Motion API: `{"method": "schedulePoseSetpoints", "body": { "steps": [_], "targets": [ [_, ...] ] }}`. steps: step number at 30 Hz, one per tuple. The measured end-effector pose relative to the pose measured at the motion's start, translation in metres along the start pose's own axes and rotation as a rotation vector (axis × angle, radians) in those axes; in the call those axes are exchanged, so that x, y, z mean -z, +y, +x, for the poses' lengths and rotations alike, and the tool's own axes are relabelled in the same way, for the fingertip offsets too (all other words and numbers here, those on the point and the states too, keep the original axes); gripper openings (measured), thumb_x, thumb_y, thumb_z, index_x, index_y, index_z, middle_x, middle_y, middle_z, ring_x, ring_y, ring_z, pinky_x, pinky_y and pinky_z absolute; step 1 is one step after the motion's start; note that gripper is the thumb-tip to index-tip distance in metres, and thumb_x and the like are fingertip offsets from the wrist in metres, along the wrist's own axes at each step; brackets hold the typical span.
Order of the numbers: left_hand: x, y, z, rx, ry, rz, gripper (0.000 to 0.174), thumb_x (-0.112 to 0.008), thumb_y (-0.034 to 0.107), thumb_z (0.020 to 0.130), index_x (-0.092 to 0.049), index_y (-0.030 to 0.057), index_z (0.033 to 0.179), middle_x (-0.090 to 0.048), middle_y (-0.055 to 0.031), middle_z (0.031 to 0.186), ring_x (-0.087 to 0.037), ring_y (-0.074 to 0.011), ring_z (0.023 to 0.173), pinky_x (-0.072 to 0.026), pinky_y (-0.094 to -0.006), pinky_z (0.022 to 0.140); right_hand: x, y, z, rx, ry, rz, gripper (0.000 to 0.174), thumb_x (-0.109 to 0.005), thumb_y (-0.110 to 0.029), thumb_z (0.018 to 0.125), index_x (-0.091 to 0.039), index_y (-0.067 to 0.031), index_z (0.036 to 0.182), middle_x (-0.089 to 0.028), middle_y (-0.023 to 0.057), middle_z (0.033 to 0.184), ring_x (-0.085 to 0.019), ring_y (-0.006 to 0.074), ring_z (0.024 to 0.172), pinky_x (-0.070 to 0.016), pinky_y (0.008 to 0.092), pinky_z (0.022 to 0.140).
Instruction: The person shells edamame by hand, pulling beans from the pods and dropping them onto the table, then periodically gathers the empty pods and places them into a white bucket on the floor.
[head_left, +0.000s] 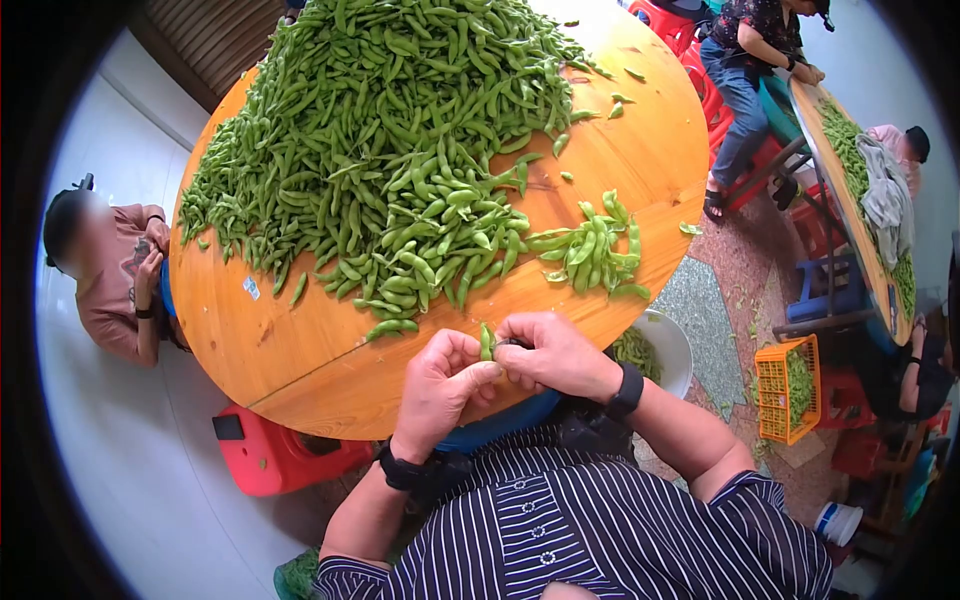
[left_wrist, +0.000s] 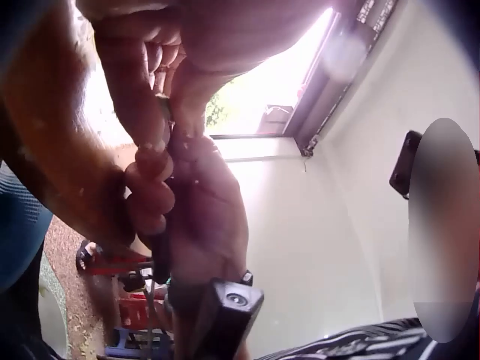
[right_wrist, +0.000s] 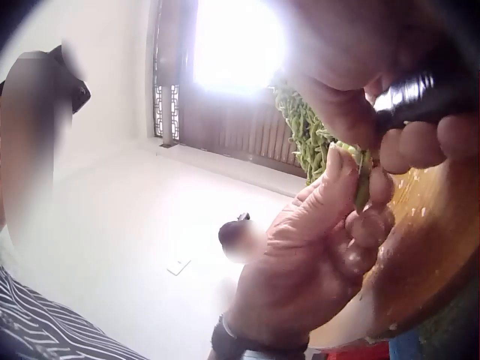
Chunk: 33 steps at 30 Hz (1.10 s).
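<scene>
Legible text, labels, brands, numbers, signs: none. Marked items, unreadable: one small white-and-blue scrap [head_left: 251, 288] on the wooden table [head_left: 240, 340], print too small; one pink shirt [head_left: 115, 312] on the seated person at left, dark printed motif, indistinct; one white tub [head_left: 838, 522] at lower right, blue marking, too small to read.

Harsh white glare, wrist views

Round counter [head_left: 650, 150], varnished wood; white wall [left_wrist: 300, 240], plain; bright window [right_wrist: 236, 49], glaring, beside a brown slatted panel [right_wrist: 251, 135]; floor [head_left: 695, 315], mottled red and grey; red stool [head_left: 265, 455]; blue stool [head_left: 832, 290] near a second wooden table [head_left: 812, 120].
</scene>
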<state>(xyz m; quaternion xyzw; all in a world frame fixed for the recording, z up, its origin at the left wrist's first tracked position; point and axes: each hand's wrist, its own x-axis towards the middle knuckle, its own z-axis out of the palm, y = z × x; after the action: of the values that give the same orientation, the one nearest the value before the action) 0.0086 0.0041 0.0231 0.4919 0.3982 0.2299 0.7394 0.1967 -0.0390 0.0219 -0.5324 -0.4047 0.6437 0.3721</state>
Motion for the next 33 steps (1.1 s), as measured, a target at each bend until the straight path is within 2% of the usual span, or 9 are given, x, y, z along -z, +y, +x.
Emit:
{"method": "schedulePoseSetpoints", "body": {
  "steps": [4,6,13,16,18,21,28,31,33],
  "targets": [
    [-0.006,-0.003,-0.002,-0.075,0.048,0.048,0.017,-0.071,0.005,0.087,-0.055,0.0007,0.094,-0.063,-0.0033,0.076,-0.060,-0.0073,0.062,-0.0479,-0.0204,0.054,0.001,0.005,0.001,-0.023,0.001,0.058,0.012,-0.059,-0.013,0.091,-0.062,-0.0016,0.092,-0.058,-0.0020,0.067,-0.054,0.0038,0.055,-0.0457,0.0195,0.049],
    [-0.003,-0.005,-0.003,-0.375,0.058,0.563,0.018,-0.073,0.006,0.085,-0.056,0.0003,0.089,-0.063,-0.0047,0.073,-0.057,-0.0085,0.060,-0.0457,-0.0235,0.054,-0.001,0.008,0.002,0.022,0.028,0.017,0.012,-0.059,-0.012,0.088,-0.062,-0.0015,0.093,-0.058,-0.0024,0.068,-0.055,0.0035,0.056,-0.0455,0.0198,0.049],
    [-0.009,-0.002,-0.005,-0.422,0.095,0.583,0.020,-0.074,0.007,0.083,-0.057,-0.0001,0.087,-0.058,-0.0044,0.066,-0.056,-0.0096,0.059,-0.0450,-0.0255,0.054,-0.001,0.001,0.000,0.086,0.053,-0.145,0.015,-0.060,-0.012,0.080,-0.063,0.0024,0.077,-0.060,0.0050,0.059,-0.057,0.0098,0.052,-0.0457,0.0280,0.047],
    [-0.007,0.002,-0.005,-0.378,0.038,0.530,0.016,-0.072,0.007,0.085,-0.058,0.0001,0.089,-0.058,-0.0024,0.066,-0.056,-0.0079,0.060,-0.0447,-0.0234,0.052,0.000,0.002,-0.001,0.087,0.055,-0.193,0.016,-0.059,-0.012,0.079,-0.062,0.0021,0.071,-0.059,0.0047,0.058,-0.057,0.0099,0.051,-0.0445,0.0289,0.046],
    [-0.005,0.003,-0.005,-0.074,-0.033,0.236,0.013,-0.068,0.008,0.089,-0.058,0.0010,0.093,-0.060,-0.0006,0.070,-0.056,-0.0059,0.061,-0.0455,-0.0205,0.052,-0.002,0.001,-0.002,0.019,0.043,-0.087,0.015,-0.058,-0.011,0.080,-0.062,0.0023,0.073,-0.059,0.0045,0.059,-0.056,0.0091,0.051,-0.0451,0.0280,0.046],
    [0.000,0.001,-0.003,-0.016,-0.076,0.136,0.012,-0.064,0.010,0.092,-0.057,0.0020,0.098,-0.061,0.0006,0.076,-0.057,-0.0041,0.063,-0.0464,-0.0183,0.053,-0.003,0.002,-0.002,-0.029,0.010,-0.001,0.012,-0.056,-0.010,0.084,-0.061,-0.0013,0.076,-0.059,0.0021,0.062,-0.056,0.0076,0.052,-0.0453,0.0229,0.047],
    [0.005,0.000,-0.003,0.061,-0.102,-0.042,0.009,-0.058,0.008,0.097,-0.056,0.0012,0.101,-0.063,-0.0022,0.080,-0.059,-0.0066,0.061,-0.0512,-0.0208,0.055,-0.005,0.001,-0.001,0.000,0.033,-0.064,0.013,-0.056,-0.010,0.084,-0.061,-0.0014,0.076,-0.059,0.0020,0.061,-0.056,0.0078,0.050,-0.0449,0.0235,0.045],
    [0.007,-0.002,-0.004,0.088,-0.103,-0.077,0.011,-0.056,0.010,0.098,-0.055,0.0010,0.103,-0.064,-0.0036,0.082,-0.060,-0.0074,0.062,-0.0524,-0.0212,0.056,-0.005,0.000,0.002,0.024,0.061,-0.125,0.017,-0.059,-0.012,0.078,-0.062,0.0040,0.074,-0.060,0.0105,0.059,-0.059,0.0156,0.050,-0.0468,0.0321,0.048],
    [0.005,-0.002,-0.003,0.109,-0.107,-0.125,0.013,-0.056,0.011,0.098,-0.054,0.0012,0.107,-0.064,-0.0040,0.086,-0.059,-0.0073,0.061,-0.0519,-0.0207,0.054,-0.002,-0.004,0.003,0.071,0.072,-0.317,0.021,-0.060,-0.016,0.075,-0.063,0.0047,0.075,-0.061,0.0206,0.063,-0.063,0.0302,0.057,-0.0488,0.0403,0.056]
  ]
}}
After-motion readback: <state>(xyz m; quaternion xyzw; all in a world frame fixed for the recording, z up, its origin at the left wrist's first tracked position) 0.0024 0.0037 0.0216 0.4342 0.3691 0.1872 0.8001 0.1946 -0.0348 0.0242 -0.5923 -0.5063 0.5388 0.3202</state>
